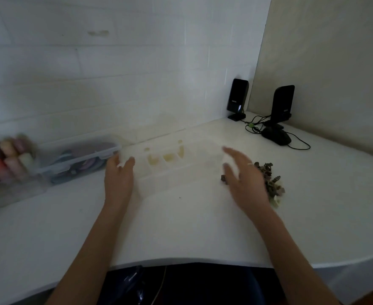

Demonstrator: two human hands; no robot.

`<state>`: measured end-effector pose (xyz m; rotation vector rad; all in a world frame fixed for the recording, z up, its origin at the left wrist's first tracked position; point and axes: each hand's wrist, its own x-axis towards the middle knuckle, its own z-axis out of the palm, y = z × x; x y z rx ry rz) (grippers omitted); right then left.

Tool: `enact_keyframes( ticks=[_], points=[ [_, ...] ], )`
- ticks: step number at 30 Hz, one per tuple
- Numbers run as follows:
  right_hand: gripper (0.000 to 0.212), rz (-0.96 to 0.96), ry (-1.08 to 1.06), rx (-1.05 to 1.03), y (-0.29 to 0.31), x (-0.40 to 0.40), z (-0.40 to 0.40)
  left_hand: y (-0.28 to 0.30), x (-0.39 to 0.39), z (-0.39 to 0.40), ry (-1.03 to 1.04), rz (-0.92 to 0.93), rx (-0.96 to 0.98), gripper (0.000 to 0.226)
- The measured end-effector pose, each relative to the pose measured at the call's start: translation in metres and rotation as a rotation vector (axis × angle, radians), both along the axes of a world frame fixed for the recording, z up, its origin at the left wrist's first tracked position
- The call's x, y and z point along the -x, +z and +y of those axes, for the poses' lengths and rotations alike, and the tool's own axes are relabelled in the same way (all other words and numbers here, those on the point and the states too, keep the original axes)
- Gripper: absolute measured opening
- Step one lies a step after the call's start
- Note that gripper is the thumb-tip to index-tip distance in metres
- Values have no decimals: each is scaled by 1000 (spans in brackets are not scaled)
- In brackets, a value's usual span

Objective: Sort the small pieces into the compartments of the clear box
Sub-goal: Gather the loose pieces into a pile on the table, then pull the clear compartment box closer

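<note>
A clear compartment box [181, 172] lies on the white table in front of me, blurred by motion; a few yellowish bits show in its back compartments. My left hand [118, 179] grips the box's left end, thumb over the rim. My right hand [241, 179] hovers with fingers spread just off the box's right end and holds nothing. A heap of small dark and pale pieces [271, 183] lies on the table right behind that hand, partly hidden by it. One dark piece [223, 178] sits apart near the box's right corner.
At the left stand a clear lidded box [77, 159] of coloured items and a tray of coloured rolls [7, 159]. Two black speakers [237, 99] [282, 104], a black mouse [276, 136] and their cables sit at the back right corner. The table edge [181, 260] runs near my body.
</note>
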<state>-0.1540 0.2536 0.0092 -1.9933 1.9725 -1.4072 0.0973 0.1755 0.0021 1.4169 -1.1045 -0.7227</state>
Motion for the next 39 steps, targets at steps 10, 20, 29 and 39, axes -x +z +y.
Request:
enact_keyframes(
  ticks=[10,20,29,39],
  points=[
    [54,-194,-161,-506,-11,100,-25,-7,139,105,-422,-262,353,30],
    [50,-343,67,-418,-11,71,-8,-4,199,66,-703,-154,-112,55],
    [51,-329,-184,-312,-27,41,24,-11,197,63,-729,-135,-73,56],
    [28,-454,-227,-154,-22,52,28,-1,154,63,-393,111,217,18]
  ],
)
